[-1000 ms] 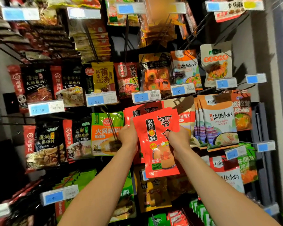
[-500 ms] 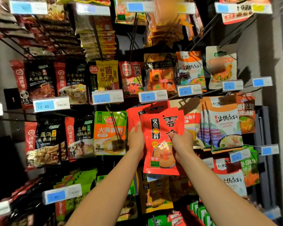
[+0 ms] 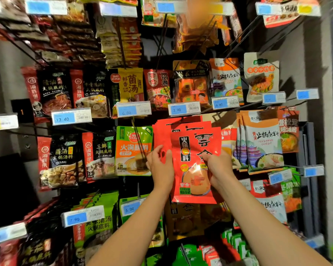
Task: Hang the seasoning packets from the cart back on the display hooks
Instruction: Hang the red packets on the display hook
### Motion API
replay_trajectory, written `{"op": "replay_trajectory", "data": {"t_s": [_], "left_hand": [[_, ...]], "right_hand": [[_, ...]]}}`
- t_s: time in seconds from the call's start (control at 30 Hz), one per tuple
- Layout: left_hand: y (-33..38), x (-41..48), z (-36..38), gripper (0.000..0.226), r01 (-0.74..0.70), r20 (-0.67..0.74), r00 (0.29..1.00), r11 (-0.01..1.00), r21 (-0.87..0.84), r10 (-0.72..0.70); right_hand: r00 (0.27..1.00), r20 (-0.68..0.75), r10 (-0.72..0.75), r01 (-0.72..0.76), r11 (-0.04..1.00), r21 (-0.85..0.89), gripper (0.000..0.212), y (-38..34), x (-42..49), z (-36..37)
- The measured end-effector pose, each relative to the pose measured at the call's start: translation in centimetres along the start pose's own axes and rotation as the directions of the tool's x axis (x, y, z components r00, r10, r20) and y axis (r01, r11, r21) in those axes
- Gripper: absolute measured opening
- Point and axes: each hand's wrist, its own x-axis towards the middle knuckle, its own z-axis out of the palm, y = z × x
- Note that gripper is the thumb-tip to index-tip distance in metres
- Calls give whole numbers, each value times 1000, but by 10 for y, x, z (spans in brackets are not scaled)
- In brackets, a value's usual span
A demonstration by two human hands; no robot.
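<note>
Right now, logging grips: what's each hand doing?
Left hand: open, fingers against the red packets behind.
Right hand: pinching the front red packet.

The price tags (image 3: 71, 117) in front of me read 13.40, 6.00, 3.90, 6.80 and 7.90, and the red packet (image 3: 195, 166) I hold says 火锅.

Your right hand (image 3: 218, 166) covers part of the print on the front red seasoning packet (image 3: 195, 166), and that packet hides most of the red packets (image 3: 162, 131) behind it, so you cannot see the hook they hang on. Both your forearms run off the bottom edge. The top price tags (image 3: 46, 7) are too blurred to read.
</note>
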Motion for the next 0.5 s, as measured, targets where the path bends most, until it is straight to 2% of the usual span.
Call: {"op": "replay_trajectory", "data": {"t_s": [0.17,0.33,0.43,0.5], "left_hand": [[11,3,-3,47,73,118,991,988,-133,-57],[20,11,-3,42,67,85,995,984,-163,-53],[17,16,-1,47,170,194,973,958,-231,-126],[18,16,-1,35,169,241,964,960,-223,-113]], "right_hand": [[998,39,46,-48,997,52,26,-13,-15,-5],[997,65,41,-43,998,36,21,-24,-21,-12],[997,64,34,-37,998,50,22,-26,-23,-13],[998,63,8,-8,1000,3,23,-23,-22,-13]]}}
